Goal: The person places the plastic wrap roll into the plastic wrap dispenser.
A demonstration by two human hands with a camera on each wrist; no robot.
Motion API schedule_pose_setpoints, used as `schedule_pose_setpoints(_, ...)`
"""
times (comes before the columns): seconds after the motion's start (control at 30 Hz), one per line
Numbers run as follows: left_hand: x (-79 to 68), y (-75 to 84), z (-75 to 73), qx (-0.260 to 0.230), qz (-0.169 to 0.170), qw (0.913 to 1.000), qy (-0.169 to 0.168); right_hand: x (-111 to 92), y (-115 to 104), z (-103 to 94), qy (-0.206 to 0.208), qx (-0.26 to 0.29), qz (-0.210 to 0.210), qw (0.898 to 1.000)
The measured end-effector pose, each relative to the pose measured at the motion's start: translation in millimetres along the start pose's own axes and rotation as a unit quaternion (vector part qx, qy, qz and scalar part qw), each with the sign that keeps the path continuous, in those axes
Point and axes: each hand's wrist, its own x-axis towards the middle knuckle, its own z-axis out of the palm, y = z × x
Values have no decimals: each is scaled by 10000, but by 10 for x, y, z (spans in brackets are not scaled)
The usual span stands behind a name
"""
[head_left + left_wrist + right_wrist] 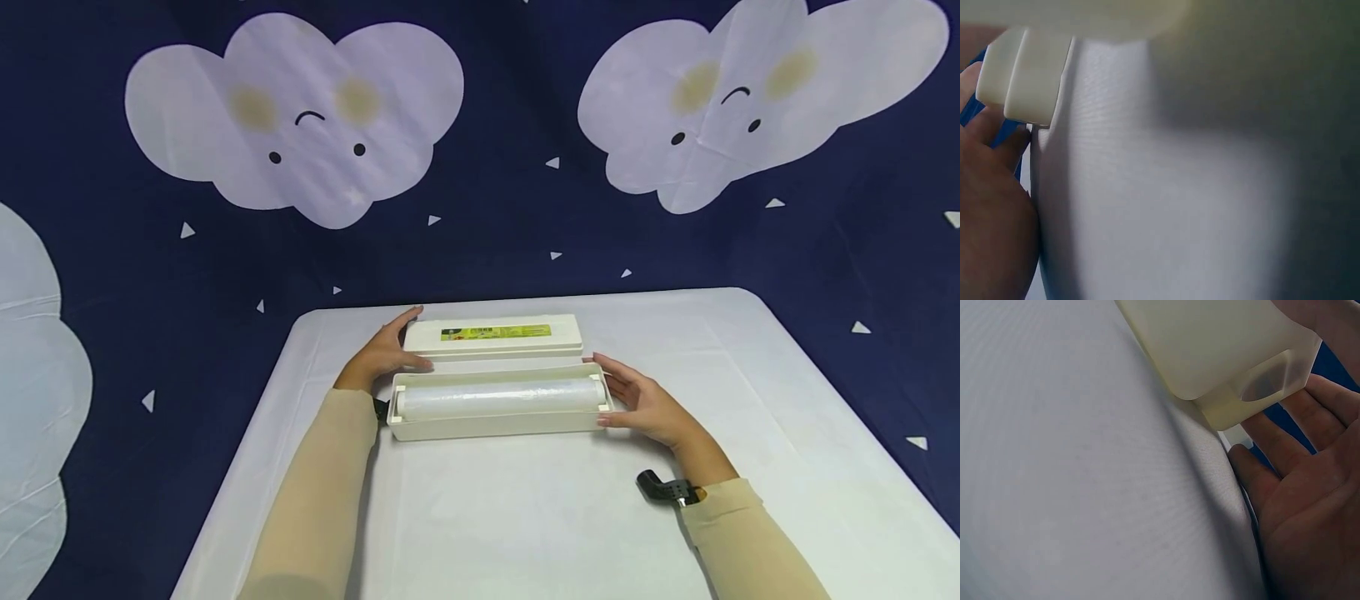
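Beige sleeves [322, 492] stretch across the near part of the head view, framing an uncovered white dispenser box [487, 427] in the middle of the counter [540, 512]. Inside it lies a roll of cling film [498, 400], lengthwise, its glossy side facing up. At the box's right end, the right hand [651, 408] grips it across the width, thumb on the near wall and fingers at the far side; the right wrist view shows some of those fingers spread loosely past the end. Just behind the box, label up and parallel to it, rests the lid [498, 347], carrying a yellow-green label [495, 332]. The left hand [382, 357] spans the lid's left end, thumb along the near edge and fingers round the far corner, so it seems to be clamped there lightly. The step in hand looks like managing lid and box separately, one per hand; whether the lid is coming off or going on, I cannot tell. If it is to cover the roll, the move calls for raising it level and matching both ends while the right hand steadies the box. Beyond the counter hangs a navy backdrop [510, 200] printed with clouds [296, 117].
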Motion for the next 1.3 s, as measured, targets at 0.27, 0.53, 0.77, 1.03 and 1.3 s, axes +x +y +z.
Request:
schedule_pose_setpoints(0.27,-53,52,-3,48,21,10000,-40,6,1,3,-45,0,47,10000)
schedule_pose_setpoints(0.53,-44,-12,12,-1346,247,9906,-32,0,17,1,-13,81,23,10000)
schedule_pose_setpoints(0.77,-74,-64,9,-1860,482,9810,282,6,21,6,20,129,88,9999)
schedule_pose_setpoints(1.03,-110,-92,10,-2026,595,9767,389,16,24,7,3,102,110,9999)
schedule_pose_setpoints(1.3,-128,-112,45,-2232,890,9689,590,7,39,8,-16,78,120,9999)
